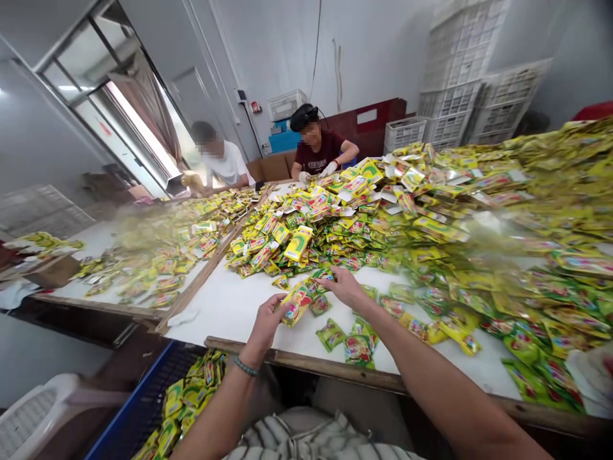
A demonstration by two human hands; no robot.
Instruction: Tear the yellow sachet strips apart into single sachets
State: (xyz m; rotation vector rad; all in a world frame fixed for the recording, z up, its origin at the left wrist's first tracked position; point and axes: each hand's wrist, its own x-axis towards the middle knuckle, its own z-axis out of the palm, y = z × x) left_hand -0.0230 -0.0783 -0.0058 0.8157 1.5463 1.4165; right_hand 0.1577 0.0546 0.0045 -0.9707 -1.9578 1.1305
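Observation:
My left hand (268, 322) is closed on the lower left end of a flat yellow box (297, 303) with a red and white print, tilted above the white tabletop. To its right, my right hand (345, 289) has its thumb and fingertips together at a small green packet (322, 275), close beside the box's upper end. Green sachets (359, 348) with red prints lie loose on the table under my right forearm. Just beyond my hands rises a large heap of yellow boxes (299, 243) mixed with green sachets.
A wooden strip (215, 259) divides the tabletop. Below the table's wooden edge (330, 367), a blue crate (129, 402) holds yellow packets. Two people (318, 153) sit at the far side, one in white gloves. White crates (445, 118) are stacked by the wall; a white plastic chair (38, 415) stands lower left.

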